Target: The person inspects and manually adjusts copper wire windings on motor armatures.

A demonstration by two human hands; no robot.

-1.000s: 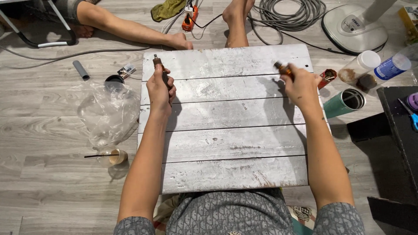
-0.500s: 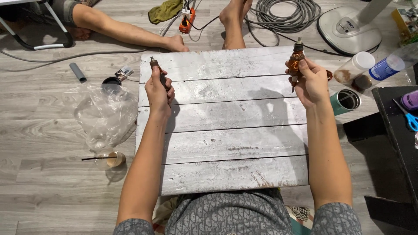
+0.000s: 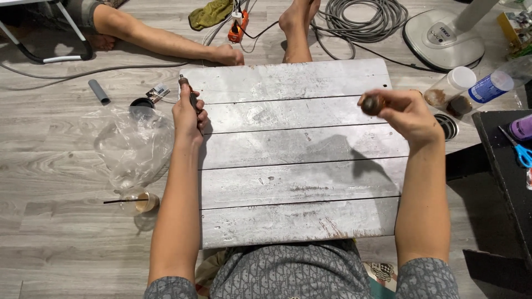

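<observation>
A whitewashed panel of several wooden slats [image 3: 293,166] lies flat on the floor in front of me. My left hand [image 3: 187,113] rests at its left edge, closed around a thin dark brush handle [image 3: 185,88] that points away from me. My right hand [image 3: 402,113] is raised above the panel's right side, gripping a small brown bottle [image 3: 372,104] whose round end faces the camera.
A crumpled clear plastic bag [image 3: 133,144] and a small cup with a stick [image 3: 141,203] lie to the left. Another person's arm [image 3: 160,41] and foot [image 3: 296,27] lie beyond the panel, with coiled cable [image 3: 360,22], a fan base [image 3: 443,36], jars [image 3: 449,88] and scissors [image 3: 518,149] at right.
My right hand lifted the brown bottle off the panel's right edge and turned it toward the camera. My left hand kept still with the brush.
</observation>
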